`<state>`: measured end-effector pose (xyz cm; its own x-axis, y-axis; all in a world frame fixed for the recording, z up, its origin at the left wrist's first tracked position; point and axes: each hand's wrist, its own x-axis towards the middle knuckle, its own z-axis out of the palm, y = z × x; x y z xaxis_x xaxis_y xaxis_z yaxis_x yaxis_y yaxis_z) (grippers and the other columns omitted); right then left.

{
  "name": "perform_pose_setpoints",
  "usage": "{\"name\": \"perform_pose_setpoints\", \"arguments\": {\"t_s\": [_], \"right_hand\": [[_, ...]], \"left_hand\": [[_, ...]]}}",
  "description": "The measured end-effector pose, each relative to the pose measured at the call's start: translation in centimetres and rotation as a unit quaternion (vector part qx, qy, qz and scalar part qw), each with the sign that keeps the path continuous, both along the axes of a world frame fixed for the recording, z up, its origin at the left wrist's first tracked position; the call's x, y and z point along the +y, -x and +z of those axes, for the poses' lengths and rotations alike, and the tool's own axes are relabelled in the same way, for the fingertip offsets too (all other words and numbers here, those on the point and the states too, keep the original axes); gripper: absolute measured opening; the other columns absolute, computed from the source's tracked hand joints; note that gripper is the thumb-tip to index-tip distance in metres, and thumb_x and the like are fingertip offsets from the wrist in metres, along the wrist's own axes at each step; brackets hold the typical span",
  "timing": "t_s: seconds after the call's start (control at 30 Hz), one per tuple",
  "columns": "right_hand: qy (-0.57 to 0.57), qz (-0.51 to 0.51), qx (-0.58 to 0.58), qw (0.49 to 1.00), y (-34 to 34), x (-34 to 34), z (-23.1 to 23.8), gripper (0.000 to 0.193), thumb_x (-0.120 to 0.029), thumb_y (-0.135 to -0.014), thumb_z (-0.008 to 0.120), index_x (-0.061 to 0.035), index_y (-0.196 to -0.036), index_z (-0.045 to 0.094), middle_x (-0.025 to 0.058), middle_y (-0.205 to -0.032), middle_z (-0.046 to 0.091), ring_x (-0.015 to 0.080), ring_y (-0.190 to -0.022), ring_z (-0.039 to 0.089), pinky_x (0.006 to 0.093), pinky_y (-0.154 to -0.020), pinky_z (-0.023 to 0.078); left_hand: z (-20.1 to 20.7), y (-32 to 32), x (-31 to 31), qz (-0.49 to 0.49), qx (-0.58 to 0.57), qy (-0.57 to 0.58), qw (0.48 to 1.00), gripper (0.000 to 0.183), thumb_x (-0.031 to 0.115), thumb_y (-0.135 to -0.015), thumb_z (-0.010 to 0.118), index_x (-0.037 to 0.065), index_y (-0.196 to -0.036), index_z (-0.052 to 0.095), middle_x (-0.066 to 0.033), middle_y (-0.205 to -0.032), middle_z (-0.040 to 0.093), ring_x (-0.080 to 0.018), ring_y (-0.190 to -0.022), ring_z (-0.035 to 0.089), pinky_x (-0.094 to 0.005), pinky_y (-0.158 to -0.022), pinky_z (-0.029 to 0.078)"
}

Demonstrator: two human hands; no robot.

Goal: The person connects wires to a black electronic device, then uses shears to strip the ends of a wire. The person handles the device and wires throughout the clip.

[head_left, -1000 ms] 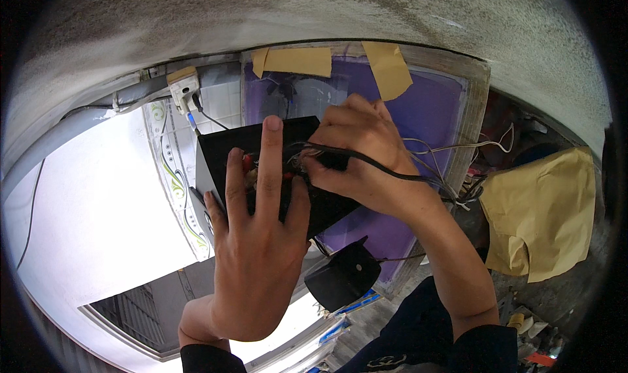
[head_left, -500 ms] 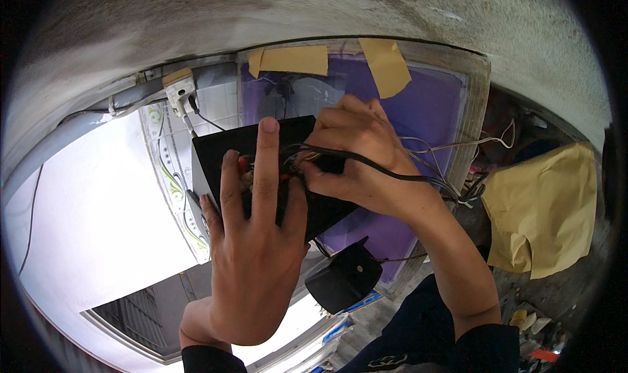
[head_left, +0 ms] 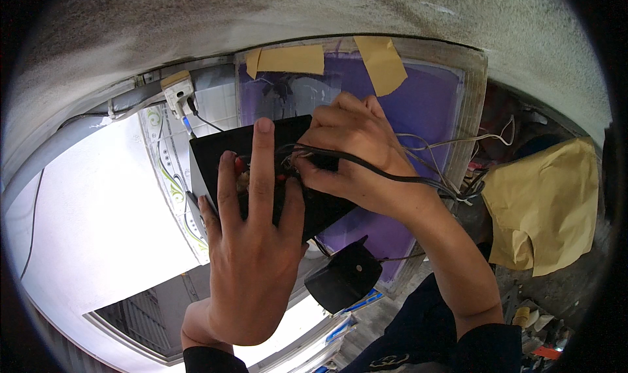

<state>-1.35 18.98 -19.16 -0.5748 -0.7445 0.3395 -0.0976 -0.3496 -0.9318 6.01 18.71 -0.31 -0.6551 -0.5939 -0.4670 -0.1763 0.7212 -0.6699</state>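
Note:
A black open-topped box (head_left: 327, 209) with a pale side sits in front of me, with red parts (head_left: 240, 165) and wiring inside it. My left hand (head_left: 252, 262) lies over the box with its fingers spread. Its middle finger is stretched out, and its index finger bends down to the wiring. My right hand (head_left: 356, 147) is closed, thumb and fingers pinched together at thin wire ends by the red parts. A black cable (head_left: 373, 170) runs from this spot across the right hand and wrist. The exact contact of the fingertips is partly hidden.
Behind the box lies a purple panel in a worn frame (head_left: 475, 105), with brown paper strips (head_left: 291, 59) on it. A power socket (head_left: 178, 95) with plugs hangs at upper left. A black adapter-like block (head_left: 343, 278) is below the box, and brown paper (head_left: 543, 203) lies at right.
Both hands stay over the box in nearly the same pose. The right hand has shifted slightly left with the wires, and the whole view has moved a little.

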Motion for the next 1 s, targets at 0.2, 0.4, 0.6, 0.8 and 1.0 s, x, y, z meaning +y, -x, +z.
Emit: {"name": "perform_pose_setpoints", "arguments": {"t_s": [0.2,0.4,0.6,0.8,1.0], "right_hand": [[0.012,0.011,-0.026,1.0,-0.24,-0.08,0.04,0.019,-0.023,-0.079,0.083,-0.0088,-0.089,0.077,0.0008,-0.085,0.064,0.0203,-0.086,0.055,0.0395,-0.08,0.039],[-0.003,0.002,-0.007,1.0,-0.25,0.02,0.15,0.019,-0.024,-0.079,0.084,-0.0087,-0.088,0.077,0.0008,-0.085,0.064,0.0204,-0.087,0.055,0.0394,-0.08,0.039],[-0.014,-0.008,0.009,1.0,-0.31,-0.06,0.28,0.019,-0.024,-0.079,0.084,-0.0095,-0.088,0.077,0.0005,-0.085,0.064,0.0203,-0.089,0.055,0.0396,-0.082,0.039],[-0.014,-0.012,0.027,0.999,-0.25,-0.08,0.35,0.019,-0.025,-0.079,0.083,-0.0095,-0.088,0.077,0.0004,-0.085,0.063,0.0204,-0.09,0.055,0.04,-0.084,0.04],[-0.015,-0.011,0.033,0.999,-0.17,-0.13,0.31,0.02,-0.025,-0.079,0.084,-0.0096,-0.088,0.077,0.0003,-0.085,0.064,0.0203,-0.09,0.056,0.04,-0.083,0.04]], "left_hand": [[-0.03,-0.11,0.11,0.005,-0.001,0.001,1.0,0.083,0.02,-0.06,0.098,0.013,-0.137,0.068,-0.0138,-0.174,0.018,-0.046,-0.149,0.037,-0.0524,-0.118,0.051],[0.04,-0.23,0.09,0.01,-0.002,-0.003,1.0,0.083,0.021,-0.061,0.097,0.013,-0.138,0.066,-0.0137,-0.174,0.018,-0.0458,-0.15,0.036,-0.0527,-0.118,0.05],[-0.05,-0.2,0.14,0.009,-0.004,0.0,1.0,0.083,0.02,-0.06,0.097,0.013,-0.137,0.067,-0.0138,-0.174,0.018,-0.0452,-0.15,0.037,-0.0522,-0.118,0.05],[-0.21,-0.18,-0.11,-0.014,0.02,-0.008,1.0,0.064,0.017,-0.07,0.09,0.01,-0.129,0.069,-0.0145,-0.173,0.022,-0.0487,-0.146,0.041,-0.0618,-0.109,0.052],[-0.24,-0.27,-0.01,-0.001,-0.01,0.012,1.0,0.087,0.019,-0.058,0.099,0.013,-0.138,0.067,-0.0141,-0.174,0.019,-0.0449,-0.149,0.038,-0.0518,-0.118,0.051]]}}
